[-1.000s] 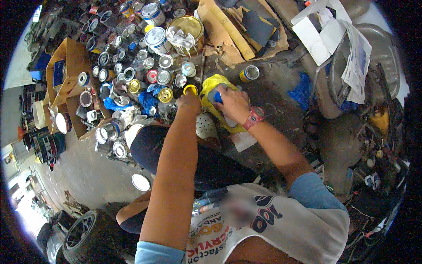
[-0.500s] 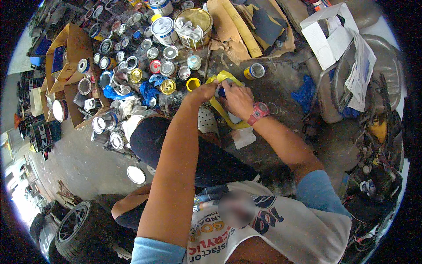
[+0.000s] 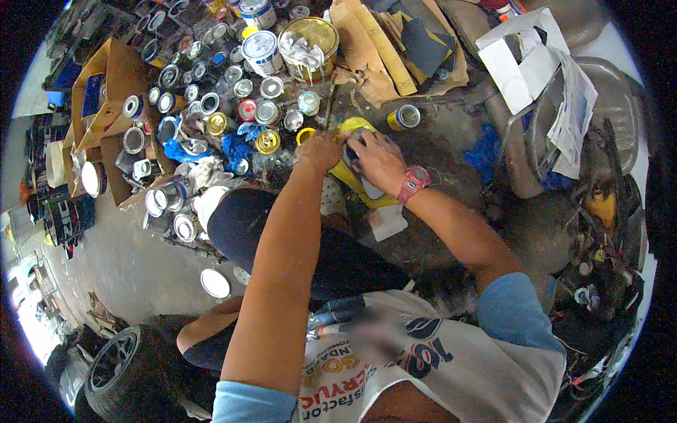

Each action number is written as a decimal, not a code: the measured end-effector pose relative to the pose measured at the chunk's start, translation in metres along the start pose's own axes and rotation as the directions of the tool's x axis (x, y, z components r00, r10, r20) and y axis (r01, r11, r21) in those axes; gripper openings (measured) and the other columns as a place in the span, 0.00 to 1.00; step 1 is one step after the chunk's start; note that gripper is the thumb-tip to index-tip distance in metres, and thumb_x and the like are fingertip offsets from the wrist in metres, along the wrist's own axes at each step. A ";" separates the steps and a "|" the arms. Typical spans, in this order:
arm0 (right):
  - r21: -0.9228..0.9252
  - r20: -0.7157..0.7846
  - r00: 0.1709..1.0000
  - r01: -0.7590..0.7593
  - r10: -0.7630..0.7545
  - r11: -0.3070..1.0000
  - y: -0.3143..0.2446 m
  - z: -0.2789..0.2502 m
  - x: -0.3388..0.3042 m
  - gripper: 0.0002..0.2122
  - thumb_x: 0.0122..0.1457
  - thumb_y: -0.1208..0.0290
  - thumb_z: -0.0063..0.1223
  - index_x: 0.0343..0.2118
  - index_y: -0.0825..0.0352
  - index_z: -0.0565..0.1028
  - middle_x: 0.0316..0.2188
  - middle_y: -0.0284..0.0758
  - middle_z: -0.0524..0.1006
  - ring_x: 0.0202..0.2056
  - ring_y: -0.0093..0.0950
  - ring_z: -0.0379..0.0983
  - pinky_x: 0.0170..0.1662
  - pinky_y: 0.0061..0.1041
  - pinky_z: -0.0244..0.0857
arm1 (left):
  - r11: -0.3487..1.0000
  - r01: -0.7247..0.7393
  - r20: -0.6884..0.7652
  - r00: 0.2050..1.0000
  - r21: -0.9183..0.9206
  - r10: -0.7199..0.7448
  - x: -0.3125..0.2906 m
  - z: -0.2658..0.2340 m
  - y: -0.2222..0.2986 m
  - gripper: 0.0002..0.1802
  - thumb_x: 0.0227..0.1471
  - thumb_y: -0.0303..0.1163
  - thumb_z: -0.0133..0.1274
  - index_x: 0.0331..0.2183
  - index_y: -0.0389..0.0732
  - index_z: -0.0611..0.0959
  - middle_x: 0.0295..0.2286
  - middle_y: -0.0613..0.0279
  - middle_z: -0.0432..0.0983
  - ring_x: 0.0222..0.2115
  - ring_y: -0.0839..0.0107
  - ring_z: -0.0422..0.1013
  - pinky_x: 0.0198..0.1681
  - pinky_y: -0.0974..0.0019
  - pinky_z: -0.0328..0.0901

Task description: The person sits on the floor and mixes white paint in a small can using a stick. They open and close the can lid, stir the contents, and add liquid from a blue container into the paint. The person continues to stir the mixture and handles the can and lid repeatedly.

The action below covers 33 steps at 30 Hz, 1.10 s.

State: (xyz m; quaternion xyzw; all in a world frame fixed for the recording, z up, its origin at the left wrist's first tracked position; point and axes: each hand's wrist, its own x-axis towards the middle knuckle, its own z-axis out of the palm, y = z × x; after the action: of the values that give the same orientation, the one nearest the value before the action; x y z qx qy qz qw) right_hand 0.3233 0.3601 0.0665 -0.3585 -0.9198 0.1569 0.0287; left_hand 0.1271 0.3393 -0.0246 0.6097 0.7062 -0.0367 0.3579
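My left hand (image 3: 321, 151) is closed, its fingertips hidden behind its back, beside a yellow ring-shaped cup (image 3: 305, 135) and the left edge of a bright yellow piece (image 3: 357, 125). My right hand (image 3: 379, 161), with a red watch on the wrist, curls its fingers over a dark, roundish thing (image 3: 350, 149) resting within the yellow piece. What that thing is, I cannot make out. Under my right palm shows a pale grey patch, and a white paper sheet (image 3: 388, 222) lies just below.
Many paint cans, some with gold lids (image 3: 268, 141), crowd the floor at left. A large gold-lidded can (image 3: 308, 44) stands beyond my hands. One small can (image 3: 404, 118) is at right, near a blue cloth (image 3: 483, 154). Cardboard (image 3: 377, 53) and a white box (image 3: 518, 67) lie farther off.
My left hand has drawn a little left and nearer, away from the right one. My right hand stays over the dark thing, its fingers shifted slightly. The view has moved slightly.
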 end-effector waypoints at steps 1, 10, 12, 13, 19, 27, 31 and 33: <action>0.025 0.048 0.997 -0.062 0.061 0.998 0.000 -0.003 -0.003 0.19 0.65 0.67 0.59 0.58 0.61 0.73 0.47 0.46 0.76 0.54 0.50 0.76 0.51 0.48 0.73 | 1.000 0.002 -0.148 0.989 0.012 0.000 -0.011 -0.010 0.008 0.28 0.71 0.51 0.45 0.65 0.52 0.75 0.60 0.42 0.74 0.60 0.45 0.73 0.59 0.43 0.72; 0.527 -0.168 0.854 -0.343 0.492 0.777 0.037 0.030 -0.071 0.22 0.66 0.57 0.64 0.55 0.66 0.75 0.51 0.50 0.79 0.54 0.49 0.77 0.58 0.44 0.71 | 0.932 -0.363 -0.244 0.902 0.010 0.355 -0.070 -0.069 0.058 0.28 0.58 0.50 0.65 0.57 0.52 0.83 0.48 0.49 0.81 0.51 0.46 0.79 0.50 0.46 0.76; 0.649 0.166 0.740 -0.580 0.652 0.493 0.052 0.043 -0.087 0.23 0.72 0.51 0.55 0.59 0.65 0.76 0.54 0.46 0.82 0.58 0.42 0.77 0.61 0.40 0.69 | 0.909 -0.402 -0.103 0.905 0.110 0.413 -0.074 -0.062 0.062 0.26 0.59 0.50 0.64 0.56 0.53 0.84 0.51 0.50 0.79 0.54 0.47 0.78 0.54 0.45 0.74; 0.755 0.240 0.736 -0.551 0.633 0.355 0.058 0.048 -0.099 0.23 0.74 0.51 0.53 0.60 0.65 0.76 0.56 0.43 0.81 0.58 0.38 0.77 0.61 0.39 0.69 | 0.910 -0.397 -0.118 0.904 0.120 0.410 -0.074 -0.058 0.062 0.27 0.60 0.51 0.64 0.57 0.52 0.83 0.52 0.50 0.79 0.55 0.47 0.77 0.55 0.45 0.74; 0.752 0.630 0.661 -0.389 0.409 -0.532 0.078 0.101 -0.125 0.22 0.76 0.50 0.47 0.61 0.62 0.78 0.59 0.35 0.79 0.58 0.29 0.75 0.63 0.33 0.68 | 0.950 -0.304 -0.315 0.897 0.073 0.311 -0.054 -0.027 0.042 0.34 0.66 0.56 0.55 0.65 0.49 0.74 0.60 0.48 0.72 0.63 0.47 0.68 0.65 0.45 0.66; 0.856 0.364 0.685 -0.513 0.631 0.063 0.148 0.226 -0.116 0.15 0.70 0.65 0.59 0.56 0.63 0.79 0.51 0.37 0.84 0.53 0.34 0.80 0.59 0.38 0.73 | 0.892 -0.115 0.016 0.991 -0.437 0.136 -0.028 -0.027 0.024 0.45 0.72 0.68 0.29 0.73 0.44 0.63 0.72 0.48 0.59 0.73 0.51 0.54 0.76 0.55 0.50; 0.812 0.322 0.816 -0.499 0.480 0.303 0.175 0.247 -0.102 0.19 0.69 0.59 0.61 0.56 0.64 0.79 0.52 0.40 0.83 0.53 0.36 0.80 0.58 0.41 0.74 | 0.861 -0.042 0.110 0.987 -0.507 0.113 -0.014 -0.036 0.035 0.46 0.72 0.68 0.27 0.71 0.43 0.67 0.71 0.48 0.61 0.73 0.50 0.55 0.76 0.56 0.49; 0.703 0.410 0.730 -0.635 0.547 0.320 0.181 0.250 -0.095 0.20 0.68 0.57 0.62 0.56 0.64 0.79 0.52 0.42 0.83 0.52 0.37 0.80 0.57 0.41 0.74 | 0.858 -0.022 0.137 0.985 -0.513 0.108 -0.005 -0.037 0.038 0.51 0.70 0.72 0.24 0.71 0.39 0.67 0.71 0.45 0.61 0.73 0.50 0.53 0.77 0.56 0.47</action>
State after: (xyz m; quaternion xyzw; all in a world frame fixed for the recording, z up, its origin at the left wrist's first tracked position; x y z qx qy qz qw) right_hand 0.4700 0.3549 -0.2209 -0.6052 -0.5454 0.5736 0.0846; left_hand 0.1434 0.3632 0.0203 0.5121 0.6385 0.1143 0.5630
